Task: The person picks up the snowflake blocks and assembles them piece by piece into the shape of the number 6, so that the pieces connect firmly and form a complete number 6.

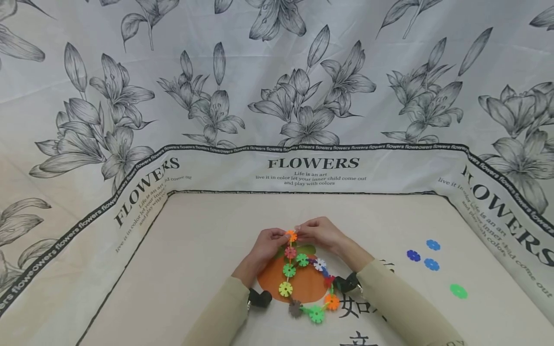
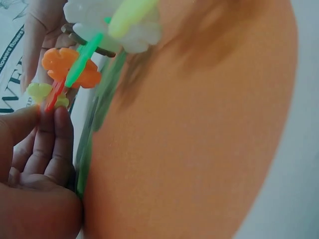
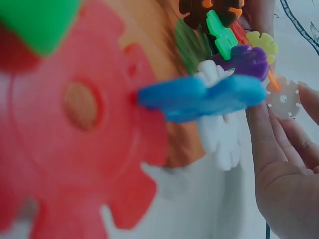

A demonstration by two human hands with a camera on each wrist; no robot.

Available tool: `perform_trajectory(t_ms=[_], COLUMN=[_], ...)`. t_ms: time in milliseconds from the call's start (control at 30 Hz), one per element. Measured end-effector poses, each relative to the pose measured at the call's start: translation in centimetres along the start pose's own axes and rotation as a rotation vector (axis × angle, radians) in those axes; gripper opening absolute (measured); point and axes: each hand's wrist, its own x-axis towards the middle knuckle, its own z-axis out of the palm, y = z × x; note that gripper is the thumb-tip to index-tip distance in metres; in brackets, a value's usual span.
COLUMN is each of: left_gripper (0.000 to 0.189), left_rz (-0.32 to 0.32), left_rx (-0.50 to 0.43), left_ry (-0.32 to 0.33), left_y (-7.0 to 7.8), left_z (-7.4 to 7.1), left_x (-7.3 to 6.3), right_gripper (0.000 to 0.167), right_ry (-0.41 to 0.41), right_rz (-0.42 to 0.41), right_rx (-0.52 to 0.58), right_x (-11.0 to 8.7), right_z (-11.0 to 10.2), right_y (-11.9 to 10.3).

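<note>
A chain of interlocking snowflake discs [image 1: 285,289] in many colours hangs in a loop between and below both hands. Its top is an orange disc [image 1: 292,235], close to the fingertips of both hands. My left hand [image 1: 266,247] pinches the chain there; in the left wrist view, its thumb and fingers grip beside a red disc [image 2: 56,94] and a yellow disc [image 2: 39,91]. With thumb and fingers, my right hand [image 1: 322,234] holds a white disc [image 3: 283,98], seen in the right wrist view. A large red disc [image 3: 119,124] of the chain fills that view's left side.
Loose discs lie on the table to the right: a dark blue disc [image 1: 413,255], two lighter blue discs [image 1: 433,245] and a green disc [image 1: 459,291]. The tablecloth [image 1: 207,240] bears an orange fruit print [image 1: 270,281]. A flower-printed curtain [image 1: 233,168] borders the table.
</note>
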Motion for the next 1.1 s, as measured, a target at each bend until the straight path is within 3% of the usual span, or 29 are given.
perform_trajectory(t_ms=[233,433,767,1100], left_gripper=[0.020,0.022,0.022,0.021], left_rz=[0.014,0.023,0.039,0.026], left_rx=[0.026,0.042,0.065,0.068], left_ry=[-0.038,-0.052,-0.056,-0.058], left_y=[-0.3,-0.1,0.0,-0.1], left_z=[0.1,0.0,-0.2,-0.2], left_x=[0.0,-0.3,-0.5,-0.2], right_gripper=[0.045,0.045,0.043,0.046], right_ry=[-0.022,0.150,0.358,0.409], right_rz=[-0.041,-0.054,-0.091,-0.015], right_rx=[-0.185,-0.462,-0.883,-0.981], right_x=[-1.8,-5.8,-13.2,-16.9], right_z=[-2.0,-5.7,-12.1,-18.9], right_y=[-0.2,-0.5,0.4,2.5])
